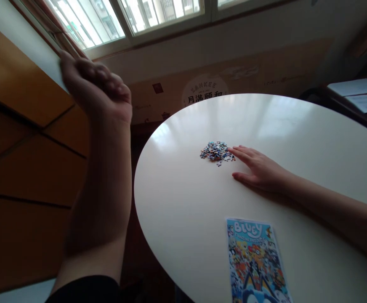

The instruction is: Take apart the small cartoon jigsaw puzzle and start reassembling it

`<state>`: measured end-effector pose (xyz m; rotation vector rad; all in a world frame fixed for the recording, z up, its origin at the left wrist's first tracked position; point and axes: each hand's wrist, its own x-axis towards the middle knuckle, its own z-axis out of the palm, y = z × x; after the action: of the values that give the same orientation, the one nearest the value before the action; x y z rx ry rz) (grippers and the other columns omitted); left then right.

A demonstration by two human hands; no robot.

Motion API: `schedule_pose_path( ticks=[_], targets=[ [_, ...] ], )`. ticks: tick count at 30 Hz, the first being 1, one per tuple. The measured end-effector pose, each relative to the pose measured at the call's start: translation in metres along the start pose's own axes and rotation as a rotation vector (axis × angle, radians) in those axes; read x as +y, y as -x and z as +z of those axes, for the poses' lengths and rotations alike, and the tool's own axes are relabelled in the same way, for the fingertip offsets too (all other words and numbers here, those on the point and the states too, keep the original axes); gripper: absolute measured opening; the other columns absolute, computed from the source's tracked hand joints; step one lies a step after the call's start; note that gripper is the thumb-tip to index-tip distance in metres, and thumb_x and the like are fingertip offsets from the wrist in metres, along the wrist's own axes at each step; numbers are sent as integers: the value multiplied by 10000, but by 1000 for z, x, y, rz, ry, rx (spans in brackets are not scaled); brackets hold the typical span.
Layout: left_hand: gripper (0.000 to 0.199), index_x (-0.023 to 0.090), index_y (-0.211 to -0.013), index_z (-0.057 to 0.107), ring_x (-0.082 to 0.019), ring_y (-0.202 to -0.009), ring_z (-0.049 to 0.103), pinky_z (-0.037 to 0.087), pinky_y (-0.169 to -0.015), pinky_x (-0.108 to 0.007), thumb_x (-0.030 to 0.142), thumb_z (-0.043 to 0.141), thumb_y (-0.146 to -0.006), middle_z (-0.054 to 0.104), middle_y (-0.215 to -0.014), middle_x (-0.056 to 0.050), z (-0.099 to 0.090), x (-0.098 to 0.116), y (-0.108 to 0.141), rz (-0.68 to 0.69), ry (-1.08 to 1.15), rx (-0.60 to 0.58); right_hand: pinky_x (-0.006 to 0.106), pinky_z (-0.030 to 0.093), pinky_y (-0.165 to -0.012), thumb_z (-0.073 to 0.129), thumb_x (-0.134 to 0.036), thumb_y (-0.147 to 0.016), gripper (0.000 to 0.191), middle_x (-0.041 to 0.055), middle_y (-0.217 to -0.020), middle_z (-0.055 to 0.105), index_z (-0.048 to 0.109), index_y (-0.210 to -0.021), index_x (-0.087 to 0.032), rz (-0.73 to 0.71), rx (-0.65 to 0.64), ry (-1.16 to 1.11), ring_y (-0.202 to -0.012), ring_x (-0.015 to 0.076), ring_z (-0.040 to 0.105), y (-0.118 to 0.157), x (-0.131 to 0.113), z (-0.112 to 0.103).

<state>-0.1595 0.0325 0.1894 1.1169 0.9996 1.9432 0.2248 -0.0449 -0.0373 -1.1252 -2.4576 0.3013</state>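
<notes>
A small pile of jigsaw puzzle pieces (pixel 215 150) lies loose on the white round table (pixel 183 202). My right hand (pixel 256 168) rests on the tabletop beside it, fingers stretched out and thumb apart. Its fingertips are at the pile's right edge, and no piece shows in its grasp. My left hand (pixel 98 86) is raised off the table at the left, slightly blurred, with its fingers curled in. Nothing is visible in that hand. Nearer to me lies a blue, colourful Bluey picture sheet or cover (pixel 257 261), cut off by the bottom of the view.
Orange-brown wooden cabinets (pixel 22 168) stand at the left, past the table's curved edge. Behind the table is a low wall with printed lettering (pixel 205 94) under a barred window (pixel 164 14). Papers (pixel 360 92) lie on a dark surface at the right.
</notes>
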Motion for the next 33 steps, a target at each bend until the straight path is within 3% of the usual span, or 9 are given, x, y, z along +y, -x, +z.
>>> schedule_pose_path(
  ticks=[2, 4, 6, 8, 9, 11, 16, 21, 33],
  targets=[
    [411, 209, -702, 313, -59, -432, 284, 273, -463, -169, 420, 219, -1042, 297, -589, 75, 2, -24, 9, -147, 61, 141, 558, 323, -1196, 577, -542, -928, 753, 136, -1566, 436, 323, -1577, -259, -7, 1, 9, -1462, 335, 374, 0, 0, 1],
    [362, 221, -687, 269, -80, -431, 280, 246, -452, -200, 392, 247, -1006, 296, -574, 70, -3, -61, 17, -209, -47, 259, 569, 314, -1196, 575, -540, -928, 751, 143, -1572, 425, 324, -1577, -257, -4, 1, 18, -1463, 344, 368, 0, 0, 2],
    [363, 232, -676, 301, -105, -449, 340, 304, -474, -230, 411, 247, -987, 349, -580, 53, -15, -100, 23, -207, -315, 353, 588, 306, -1193, 569, -542, -929, 759, 139, -1587, 402, 303, -1585, -269, -3, -2, 24, -1467, 349, 359, 0, -1, 2],
    [373, 230, -656, 393, -131, -502, 427, 368, -531, -262, 393, 288, -975, 440, -600, 20, -33, -133, 28, -198, -421, 384, 594, 300, -1193, 556, -556, -936, 770, 138, -1600, 379, 273, -1594, -277, -3, -15, 31, -1477, 343, 343, 0, -2, 2],
    [406, 225, -640, 431, -146, -550, 488, 409, -578, -274, 375, 272, -981, 486, -616, -1, -44, -145, 29, -145, -660, 368, 585, 298, -1197, 552, -563, -938, 774, 140, -1606, 368, 266, -1597, -274, 2, -26, 35, -1484, 336, 332, 0, -3, 1],
    [372, 212, -600, 509, -196, -687, 561, 448, -699, -317, 352, 416, -931, 551, -642, -35, -66, -159, 29, -99, -769, 359, 558, 289, -1208, 558, -570, -934, 785, 139, -1618, 345, 265, -1597, -271, 23, -46, 48, -1498, 321, 304, -1, -5, 0],
    [255, 208, -614, 605, -283, -832, 577, 434, -867, -432, 246, 500, -844, 589, -708, -65, -112, -161, 14, -48, -881, 434, 552, 217, -1234, 577, -614, -904, 865, 149, -1649, 264, 235, -1612, -253, 73, -136, 61, -1528, 320, 215, -17, -10, -2],
    [228, 213, -650, 635, -306, -879, 584, 431, -907, -466, 263, 498, -825, 599, -724, -71, -125, -168, 2, -44, -869, 503, 570, 163, -1237, 595, -677, -865, 941, 140, -1663, 224, 206, -1622, -274, 41, -198, 22, -1536, 344, 166, -61, -13, 5],
    [187, 201, -766, 563, -225, -755, 610, 481, -621, -355, 312, 412, -763, 646, -828, -80, -146, -169, -5, -199, -552, 706, 563, 193, -1221, 578, -628, -903, 852, 157, -1659, 230, 265, -1609, -268, -142, -220, -45, -1524, 376, 199, -146, -41, 40]
  ],
)
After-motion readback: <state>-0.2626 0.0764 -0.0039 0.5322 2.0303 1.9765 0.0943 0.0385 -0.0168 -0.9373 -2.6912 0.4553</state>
